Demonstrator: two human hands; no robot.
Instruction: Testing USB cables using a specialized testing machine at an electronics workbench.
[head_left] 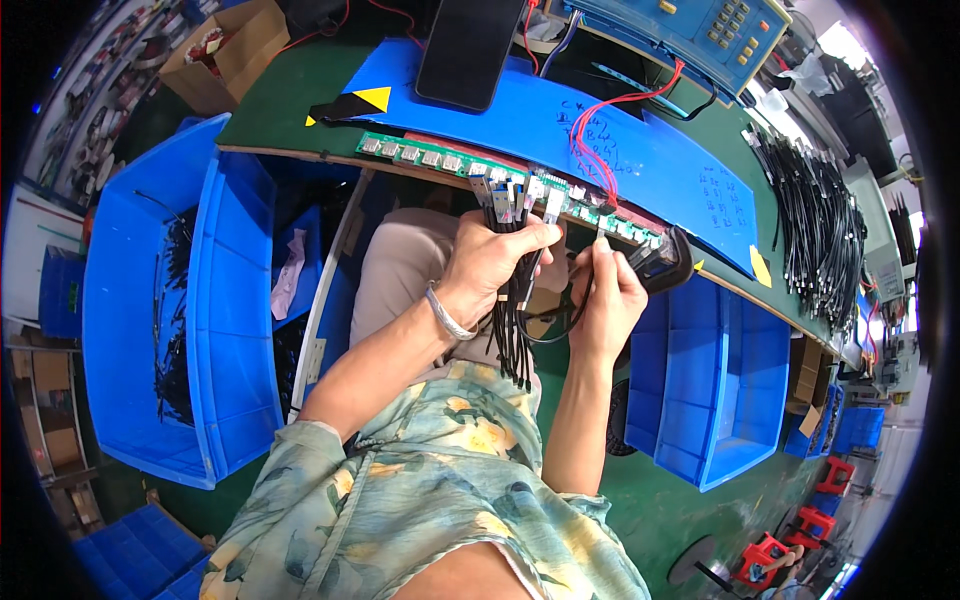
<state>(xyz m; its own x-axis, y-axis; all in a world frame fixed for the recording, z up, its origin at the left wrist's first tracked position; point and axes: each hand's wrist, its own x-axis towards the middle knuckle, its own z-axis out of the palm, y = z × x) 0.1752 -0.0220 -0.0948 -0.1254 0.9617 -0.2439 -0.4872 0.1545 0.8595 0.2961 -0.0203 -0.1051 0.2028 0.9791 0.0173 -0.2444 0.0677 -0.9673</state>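
My left hand [488, 262] is closed around a bunch of black cables [513, 345]. Their flat metal plugs stick up above my fingers, and the tails hang down over my lap. The fingers of my right hand [608, 295] pinch the end of one black cable at the table's front edge. This plug points at a green circuit board strip [430, 157] lined with metal sockets; whether it sits in a socket I cannot tell. Red wires [590, 140] run down to the strip just above my right fingers.
A blue panel [660, 150] with handwriting lies behind the strip, with a black phone [470, 55] on it. At the back stands a blue test instrument [690, 35]. Many black cables [810, 215] lie at the right. Blue bins [240, 330] flank my legs.
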